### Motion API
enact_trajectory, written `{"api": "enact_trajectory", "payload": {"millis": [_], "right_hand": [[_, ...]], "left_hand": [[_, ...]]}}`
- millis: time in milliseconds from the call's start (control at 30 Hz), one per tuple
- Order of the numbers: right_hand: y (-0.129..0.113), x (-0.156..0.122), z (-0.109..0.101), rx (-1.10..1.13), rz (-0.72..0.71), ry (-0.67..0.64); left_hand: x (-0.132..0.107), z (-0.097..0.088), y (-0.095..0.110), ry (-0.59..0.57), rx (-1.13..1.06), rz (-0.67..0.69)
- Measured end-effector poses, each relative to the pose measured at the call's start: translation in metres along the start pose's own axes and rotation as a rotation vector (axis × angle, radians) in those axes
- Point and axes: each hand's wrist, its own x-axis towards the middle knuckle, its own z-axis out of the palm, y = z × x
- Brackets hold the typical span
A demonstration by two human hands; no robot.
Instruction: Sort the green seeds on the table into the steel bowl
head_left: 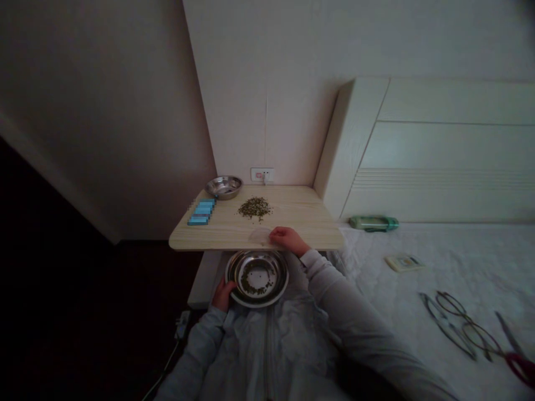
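My left hand (222, 294) grips the left side of a stainless steel bowl (261, 274), thumb over the rim. The bowl is held over my lap, just below the table's front edge, with small dark-green bits scattered round its inside. My right hand (289, 239) is closed near the front edge of the table (301, 214), pinching a thin, translucent, rounded piece (261, 236) whose kind I cannot make out. Behind it on the tabletop lies a loose pile of small green-brown bits, like beans or seeds (254, 207).
A second steel bowl (224, 188) and a blue-screened phone (202, 212) sit at the table's left. A wall socket (262, 174) is behind. On the bed (368, 262) lie a green bottle (373, 223), a pale flat box (404, 262), eyeglasses (446, 326) and red-handled scissors (520, 365).
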Motion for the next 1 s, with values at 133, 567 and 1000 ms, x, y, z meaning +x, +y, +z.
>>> {"api": "enact_trajectory", "payload": {"millis": [133, 567, 1000], "right_hand": [[-0.001, -0.005, 0.004, 0.051, -0.023, -0.038], [-0.005, -0.005, 0.0, 0.254, -0.031, -0.057], [0.012, 0.046, 0.005, -0.158, -0.024, 0.479]], "left_hand": [[-0.001, 0.001, 0.0, -0.007, -0.005, -0.003], [0.002, -0.001, -0.006, 0.014, -0.011, 0.047], [0.003, -0.007, -0.007, 0.001, 0.033, 0.034]]}}
